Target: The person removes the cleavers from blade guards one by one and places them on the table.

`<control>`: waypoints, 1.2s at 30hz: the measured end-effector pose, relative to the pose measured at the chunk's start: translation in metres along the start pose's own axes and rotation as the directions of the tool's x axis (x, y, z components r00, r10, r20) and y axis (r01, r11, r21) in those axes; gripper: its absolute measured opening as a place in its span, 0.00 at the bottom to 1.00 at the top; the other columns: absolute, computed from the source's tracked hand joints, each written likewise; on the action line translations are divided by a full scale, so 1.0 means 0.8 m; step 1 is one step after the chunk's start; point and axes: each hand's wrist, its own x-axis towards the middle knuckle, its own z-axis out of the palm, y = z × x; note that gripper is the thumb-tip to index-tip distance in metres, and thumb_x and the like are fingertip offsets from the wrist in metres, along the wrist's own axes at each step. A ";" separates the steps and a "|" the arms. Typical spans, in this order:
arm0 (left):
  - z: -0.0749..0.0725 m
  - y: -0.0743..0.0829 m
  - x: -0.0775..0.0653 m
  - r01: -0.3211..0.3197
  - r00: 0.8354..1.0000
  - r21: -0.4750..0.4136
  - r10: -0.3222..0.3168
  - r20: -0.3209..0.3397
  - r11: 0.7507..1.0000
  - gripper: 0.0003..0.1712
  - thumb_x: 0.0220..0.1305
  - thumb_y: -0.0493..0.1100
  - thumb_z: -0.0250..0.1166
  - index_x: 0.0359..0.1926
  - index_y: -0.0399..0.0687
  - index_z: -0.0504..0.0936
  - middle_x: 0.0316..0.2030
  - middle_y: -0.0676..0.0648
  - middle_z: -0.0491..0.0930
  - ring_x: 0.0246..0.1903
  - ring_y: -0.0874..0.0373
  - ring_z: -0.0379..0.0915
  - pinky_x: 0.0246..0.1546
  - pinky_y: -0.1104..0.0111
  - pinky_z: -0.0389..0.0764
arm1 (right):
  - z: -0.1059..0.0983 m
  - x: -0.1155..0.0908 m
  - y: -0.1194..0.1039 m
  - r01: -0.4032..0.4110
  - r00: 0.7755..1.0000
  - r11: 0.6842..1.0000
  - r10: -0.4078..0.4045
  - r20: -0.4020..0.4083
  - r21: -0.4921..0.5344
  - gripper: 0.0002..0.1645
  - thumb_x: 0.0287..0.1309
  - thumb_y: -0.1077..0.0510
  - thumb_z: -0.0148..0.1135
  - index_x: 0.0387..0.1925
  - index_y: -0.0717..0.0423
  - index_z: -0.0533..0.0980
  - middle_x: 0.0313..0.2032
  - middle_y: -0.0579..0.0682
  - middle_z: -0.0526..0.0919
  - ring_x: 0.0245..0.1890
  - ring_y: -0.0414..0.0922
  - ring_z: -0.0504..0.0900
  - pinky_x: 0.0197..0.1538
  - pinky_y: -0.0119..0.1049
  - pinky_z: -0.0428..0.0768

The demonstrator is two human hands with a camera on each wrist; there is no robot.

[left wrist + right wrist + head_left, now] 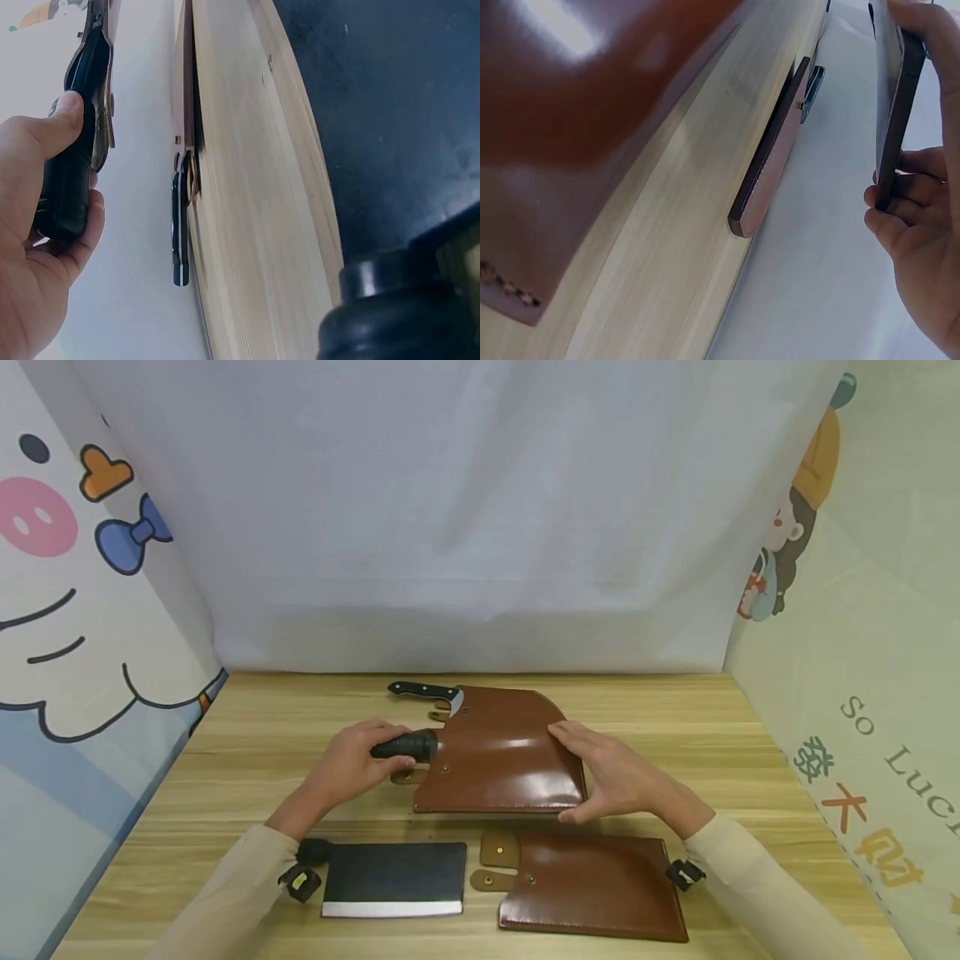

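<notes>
My left hand [363,763] grips the black handle [71,165] of a cleaver whose blade is hidden in a brown leather sheath [498,777]. Thumb and fingers of my right hand [618,770] hold the sheath's right end, where its dark edge [900,112] shows in the right wrist view. Both hands have this cleaver above the table. Behind it lies a second knife with a riveted black handle [431,690], its blade mostly inside another brown sheath [772,157] that the held one partly covers in the head view.
Nearer the front lie a black cleaver [395,877] with a bright cutting edge, bare of any sheath, and a brown sheath [596,885] with two snap straps [491,881] at its left. White cloth [465,527] rises behind the wooden table [247,727]; printed sheets flank it.
</notes>
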 end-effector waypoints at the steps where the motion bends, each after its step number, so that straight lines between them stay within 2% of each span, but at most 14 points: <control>1: 0.000 0.000 0.000 -0.002 1.000 0.006 0.002 0.006 1.000 0.25 0.60 0.53 0.76 0.57 0.51 0.86 0.45 0.48 0.85 0.39 0.54 0.80 0.37 0.59 0.78 | 0.000 0.000 0.000 0.000 1.000 1.000 0.000 0.000 0.002 0.73 0.39 0.33 0.80 0.77 0.66 0.57 0.74 0.64 0.64 0.74 0.64 0.62 0.71 0.59 0.68; 17: 0.001 -0.010 -0.004 -0.067 0.998 0.036 0.068 -0.013 0.997 0.27 0.59 0.51 0.77 0.55 0.43 0.86 0.46 0.43 0.88 0.43 0.47 0.85 0.41 0.53 0.83 | -0.001 -0.007 0.002 -0.002 1.000 1.000 0.002 -0.003 0.007 0.73 0.38 0.33 0.81 0.77 0.65 0.58 0.74 0.63 0.64 0.75 0.63 0.62 0.70 0.59 0.68; 26: -0.002 -0.016 -0.008 -0.059 0.996 0.030 0.061 -0.069 0.998 0.26 0.56 0.50 0.79 0.53 0.42 0.88 0.45 0.42 0.88 0.43 0.46 0.85 0.40 0.52 0.84 | -0.004 -0.011 0.005 -0.006 1.000 1.000 0.006 -0.018 -0.002 0.73 0.37 0.31 0.80 0.77 0.65 0.59 0.74 0.64 0.65 0.73 0.63 0.64 0.69 0.59 0.70; 36: -0.009 -0.020 -0.011 -0.047 0.996 0.022 0.048 -0.071 0.999 0.25 0.57 0.49 0.78 0.53 0.41 0.88 0.46 0.41 0.88 0.43 0.45 0.85 0.42 0.50 0.84 | -0.003 -0.011 0.007 -0.007 1.000 1.000 0.007 -0.024 0.007 0.72 0.39 0.30 0.79 0.76 0.65 0.60 0.74 0.64 0.64 0.73 0.65 0.64 0.67 0.61 0.71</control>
